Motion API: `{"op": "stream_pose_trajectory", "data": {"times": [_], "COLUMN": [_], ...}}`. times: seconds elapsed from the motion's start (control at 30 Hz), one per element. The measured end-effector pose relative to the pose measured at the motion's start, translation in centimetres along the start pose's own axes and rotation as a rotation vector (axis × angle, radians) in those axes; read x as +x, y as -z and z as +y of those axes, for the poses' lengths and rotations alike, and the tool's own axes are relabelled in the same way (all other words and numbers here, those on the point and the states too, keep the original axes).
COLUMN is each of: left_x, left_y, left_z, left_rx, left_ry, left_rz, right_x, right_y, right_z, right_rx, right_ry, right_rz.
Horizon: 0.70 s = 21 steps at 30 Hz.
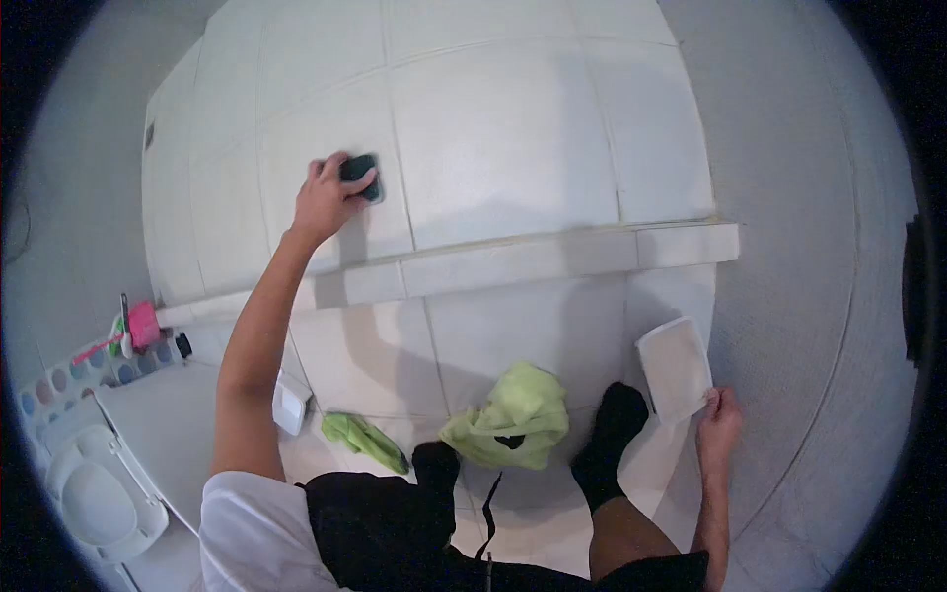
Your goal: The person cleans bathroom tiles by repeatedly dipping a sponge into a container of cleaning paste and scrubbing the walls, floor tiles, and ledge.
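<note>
My left hand (330, 197) reaches far forward with its fingers wrapped round a dark green scrubbing sponge (359, 178), which appears to rest on the white tiles (493, 138) beyond the low tiled curb. The fingers cover part of the sponge. On the right, my right hand (719, 414) pinches the near corner of a shallow white rectangular tub (675, 371). That tub is beside my black-socked foot, close to the grey wall. Whatever lies inside it cannot be made out.
The low curb (513, 264) crosses the floor ahead. A bunched lime-green cloth (513, 419) and a smaller green cloth (363, 440) lie near my feet. To the left are a white toilet (99, 498), a pink item (143, 324) and a small white container (290, 405).
</note>
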<state>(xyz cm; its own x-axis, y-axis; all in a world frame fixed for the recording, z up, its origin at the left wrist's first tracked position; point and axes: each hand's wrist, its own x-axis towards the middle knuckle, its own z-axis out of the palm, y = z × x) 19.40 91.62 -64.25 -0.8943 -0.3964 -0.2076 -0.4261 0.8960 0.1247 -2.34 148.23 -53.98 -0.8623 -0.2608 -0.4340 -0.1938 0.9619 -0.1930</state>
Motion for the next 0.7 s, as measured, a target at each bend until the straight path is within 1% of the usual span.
{"op": "stream_pose_trajectory", "data": {"times": [0.03, 0.07, 0.1, 0.13, 0.17, 0.2, 0.23, 0.27, 0.3, 0.33, 0.37, 0.43, 0.47, 0.5, 0.53, 0.57, 0.6, 0.63, 0.67, 0.7], "left_x": [0.0, 0.2, 1.6, 4.0, 6.9, 9.5, 12.3, 14.4, 15.8, 16.5, 16.8, 15.8, 15.3, 15.3, 15.8, 16.9, 18.3, 19.5, 20.4, 20.2], "left_y": [-0.3, -0.4, 0.0, -0.2, -1.1, -1.5, -1.8, -1.5, -2.0, -2.0, -2.0, -3.1, -3.8, -3.7, -3.2, -2.9, -2.1, -1.6, -0.7, 0.4], "left_z": [-0.7, -0.8, 0.5, 2.3, 3.8, 7.1, 10.9, 15.9, 19.9, 23.9, 26.9, 28.9, 27.4, 25.1, 22.1, 18.8, 15.7, 12.5, 10.0, 9.2], "left_rx": [0.052, 0.1, 0.105, 0.11, 0.106, 0.087, 0.013, -0.054, -0.065, -0.061, -0.055, -0.119, -0.162, -0.153, -0.143, -0.071, 0.055, 0.133, 0.162, 0.085], "left_ry": [0.014, 0.035, -0.045, -0.127, -0.272, -0.326, -0.438, -0.397, -0.449, -0.445, -0.438, -0.475, -0.467, -0.395, -0.329, -0.218, -0.046, 0.076, 0.197, 0.218], "left_rz": [0.008, 0.012, 0.058, 0.106, 0.166, 0.185, 0.196, 0.077, 0.137, 0.164, 0.196, 0.247, 0.291, 0.258, 0.223, 0.281, 0.286, 0.337, 0.284, 0.263], "right_x": [0.4, 1.0, 1.1, 1.2, 1.7, 2.5, 3.2, 4.0, 4.7, 5.3, 6.3, 7.8, 8.2, 8.7, 9.1, 9.9, 10.9, 11.7, 12.6, 14.0], "right_y": [-1.1, -2.4, -3.1, -3.7, -3.9, -3.9, -3.8, -3.5, -3.3, -3.2, -3.3, -3.8, -4.2, -4.5, -4.3, -3.7, -2.9, -2.3, -1.9, -1.8], "right_z": [0.9, 2.3, 2.7, 2.8, 2.2, 1.5, 0.7, -0.2, -0.6, -0.8, -0.9, -1.0, -0.9, -1.0, -1.7, -3.1, -4.7, -6.5, -8.0, -8.6], "right_rx": [0.017, -0.012, -0.039, -0.025, 0.023, 0.069, 0.073, 0.074, 0.07, 0.063, 0.012, -0.038, 0.033, 0.11, 0.119, 0.049, -0.023, -0.079, -0.133, -0.125], "right_ry": [-0.011, 0.03, 0.069, 0.059, 0.062, 0.066, 0.066, 0.139, 0.212, 0.216, 0.192, 0.174, 0.261, 0.342, 0.333, 0.434, 0.538, 0.529, 0.517, 0.51], "right_rz": [0.008, 0.036, 0.061, 0.061, 0.071, 0.084, 0.093, 0.082, 0.066, 0.073, 0.037, -0.01, 0.051, 0.113, 0.108, 0.175, 0.253, 0.254, 0.254, 0.261]}}
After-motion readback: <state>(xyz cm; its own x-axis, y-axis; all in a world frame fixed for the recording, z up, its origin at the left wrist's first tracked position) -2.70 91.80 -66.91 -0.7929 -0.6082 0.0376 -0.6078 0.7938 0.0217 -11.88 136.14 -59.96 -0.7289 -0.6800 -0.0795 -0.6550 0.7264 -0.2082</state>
